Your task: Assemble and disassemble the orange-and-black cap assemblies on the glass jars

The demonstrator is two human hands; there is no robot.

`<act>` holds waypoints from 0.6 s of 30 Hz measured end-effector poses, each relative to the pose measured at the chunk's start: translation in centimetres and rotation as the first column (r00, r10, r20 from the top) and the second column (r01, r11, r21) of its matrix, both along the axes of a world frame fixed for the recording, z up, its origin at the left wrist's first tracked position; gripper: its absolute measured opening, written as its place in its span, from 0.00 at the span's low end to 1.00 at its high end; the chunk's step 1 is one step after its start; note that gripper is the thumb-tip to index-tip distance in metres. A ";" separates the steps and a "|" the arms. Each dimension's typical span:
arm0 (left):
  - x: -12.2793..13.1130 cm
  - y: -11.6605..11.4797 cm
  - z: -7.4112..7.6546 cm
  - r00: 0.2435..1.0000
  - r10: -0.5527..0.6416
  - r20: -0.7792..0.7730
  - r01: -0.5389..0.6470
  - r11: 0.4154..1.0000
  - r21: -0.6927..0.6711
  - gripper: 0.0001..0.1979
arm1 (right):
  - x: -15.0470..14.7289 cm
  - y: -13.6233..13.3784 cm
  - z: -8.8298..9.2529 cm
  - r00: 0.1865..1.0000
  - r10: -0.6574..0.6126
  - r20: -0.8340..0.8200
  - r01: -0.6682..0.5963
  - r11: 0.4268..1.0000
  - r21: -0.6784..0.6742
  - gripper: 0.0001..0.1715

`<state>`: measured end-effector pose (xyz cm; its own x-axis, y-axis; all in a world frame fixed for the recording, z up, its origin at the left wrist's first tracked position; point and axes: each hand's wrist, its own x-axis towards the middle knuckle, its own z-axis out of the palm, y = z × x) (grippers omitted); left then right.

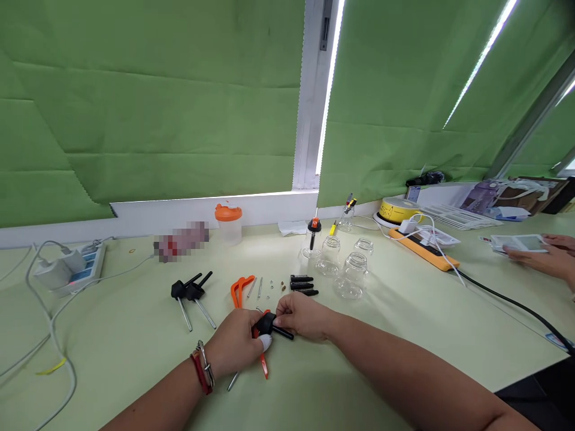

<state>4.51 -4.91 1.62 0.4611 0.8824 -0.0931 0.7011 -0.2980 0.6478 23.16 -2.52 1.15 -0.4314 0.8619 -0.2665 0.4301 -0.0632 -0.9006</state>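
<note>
My left hand is closed around a black plastic head that has a black stem pointing right. An orange lever and a thin metal rod stick out below the fingers. My right hand pinches at the head's right side; what its fingertips hold there is hidden. Just beyond lie another orange lever, two screws, small nuts and brass bits, and black pieces with springs. To the left rest two similar black heads with metal rods.
Clear jars stand right of centre, near a bottle with a black-and-red top. An orange-lidded cup is at the back. Power strips lie left and right, with cables. Another person's hands are far right.
</note>
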 end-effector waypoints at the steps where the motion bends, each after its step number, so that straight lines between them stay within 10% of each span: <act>1: 0.0 0.0 0.0 1.000 -0.006 -0.006 0.006 1.000 0.006 0.03 | 0.2 0.2 0.1 0.999 0.013 -0.030 -0.014 0.999 -0.037 0.04; 8: -0.1 -0.1 0.2 0.991 -0.104 -0.086 0.113 0.987 0.118 0.07 | 0.2 1.2 1.0 0.970 0.080 -0.230 -0.150 0.939 -0.308 0.12; 18: -0.4 -0.1 0.6 0.969 -0.204 -0.139 0.229 0.953 0.198 0.10 | -2.0 3.3 -0.4 0.990 0.039 -0.135 -0.054 0.993 -0.108 0.01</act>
<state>4.09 -5.05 2.21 0.6400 0.7681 0.0199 0.6712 -0.5716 0.4720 21.12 0.74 0.77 -0.5082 0.8082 -0.2975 0.3121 -0.1491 -0.9383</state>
